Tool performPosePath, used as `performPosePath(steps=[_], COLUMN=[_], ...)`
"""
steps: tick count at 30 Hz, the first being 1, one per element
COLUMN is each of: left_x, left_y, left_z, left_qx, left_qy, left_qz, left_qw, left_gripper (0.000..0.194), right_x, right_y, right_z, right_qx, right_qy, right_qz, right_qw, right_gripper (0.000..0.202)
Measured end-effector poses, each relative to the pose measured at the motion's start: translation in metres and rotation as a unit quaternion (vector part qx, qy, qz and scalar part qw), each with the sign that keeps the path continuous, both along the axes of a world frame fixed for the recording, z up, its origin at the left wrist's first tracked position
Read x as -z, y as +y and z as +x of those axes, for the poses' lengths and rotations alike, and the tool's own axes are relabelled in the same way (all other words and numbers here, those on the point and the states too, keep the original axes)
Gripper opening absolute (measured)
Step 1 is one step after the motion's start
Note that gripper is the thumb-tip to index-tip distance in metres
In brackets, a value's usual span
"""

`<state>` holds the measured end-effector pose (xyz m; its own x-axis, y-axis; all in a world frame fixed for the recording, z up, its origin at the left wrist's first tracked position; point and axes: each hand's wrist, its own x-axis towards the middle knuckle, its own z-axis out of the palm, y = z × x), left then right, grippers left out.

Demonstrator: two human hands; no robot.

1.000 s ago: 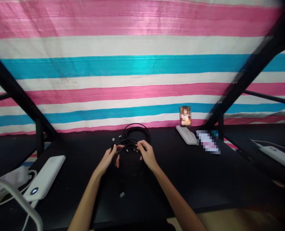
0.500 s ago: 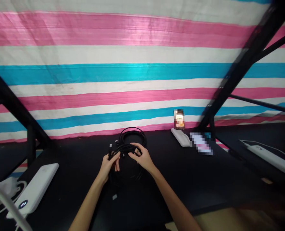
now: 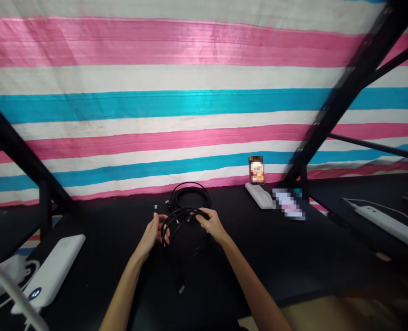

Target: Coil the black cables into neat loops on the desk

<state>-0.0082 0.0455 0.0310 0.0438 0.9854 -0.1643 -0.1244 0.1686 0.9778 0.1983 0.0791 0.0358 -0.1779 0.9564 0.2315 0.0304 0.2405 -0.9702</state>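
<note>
Clearly, both hands are busy with a black cable, gathered in loops above the middle of the black counter. The right hand, at three o'clock of the loops, pinches them between thumb and fingers; the left hand, at about eight, has its fingers curled round their other side, though dim light makes its exact hold hard to judge. A pale-tipped plug shows at six o'clock. Just beyond, toward twelve, a second black coil lies on the counter. Between eight and nine, well apart, sits a white power bank; a pale stand rests near three, with a blurred upright screen at two.
</note>
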Motion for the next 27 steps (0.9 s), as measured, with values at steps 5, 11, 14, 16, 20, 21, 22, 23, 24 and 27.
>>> performPosePath(steps=[5, 11, 14, 16, 20, 21, 22, 23, 24, 27], left_x=[0.017, 0.017, 0.010, 0.006, 0.005, 0.005, 0.005, 0.005, 0.004, 0.002], left_y=[0.004, 0.006, 0.004, 0.002, 0.001, 0.001, 0.001, 0.000, -0.001, -0.004], left_z=[0.003, 0.018, 0.019, 0.017, 0.015, 0.016, 0.018, 0.019, 0.021, 0.025], left_qx=[0.025, 0.018, -0.003, 0.005, 0.025, 0.030, 0.037, 0.045, 0.051, 0.063], left_qy=[-0.001, -0.029, -0.011, 0.000, -0.016, -0.034, -0.056, -0.076, -0.087, -0.050], left_qz=[-0.012, 0.035, 0.053, 0.055, 0.026, 0.019, 0.015, 0.012, 0.014, 0.041], left_qw=[1.000, 0.999, 0.999, 0.998, 0.999, 0.999, 0.998, 0.996, 0.995, 0.996], left_gripper=[0.053, 0.048, 0.052, 0.054, 0.065, 0.069, 0.074, 0.078, 0.079, 0.073], right_x=[0.000, -0.005, -0.003, -0.002, -0.002, -0.002, -0.003, -0.003, -0.003, -0.002], right_y=[0.002, 0.002, 0.002, 0.002, 0.003, 0.003, 0.004, 0.004, 0.004, 0.005], right_z=[0.005, 0.006, 0.006, 0.006, 0.005, 0.005, 0.005, 0.005, 0.004, 0.001], right_qx=[0.001, 0.017, 0.017, 0.020, 0.028, 0.032, 0.037, 0.043, 0.048, 0.045], right_qy=[0.004, 0.002, 0.003, 0.001, -0.011, -0.013, -0.014, -0.015, -0.014, -0.012], right_qz=[0.000, 0.004, 0.003, 0.006, 0.013, 0.016, 0.018, 0.022, 0.029, 0.063], right_qw=[1.000, 1.000, 1.000, 1.000, 0.999, 0.999, 0.999, 0.999, 0.998, 0.997], right_gripper=[0.026, 0.028, 0.026, 0.025, 0.025, 0.025, 0.025, 0.025, 0.024, 0.020])
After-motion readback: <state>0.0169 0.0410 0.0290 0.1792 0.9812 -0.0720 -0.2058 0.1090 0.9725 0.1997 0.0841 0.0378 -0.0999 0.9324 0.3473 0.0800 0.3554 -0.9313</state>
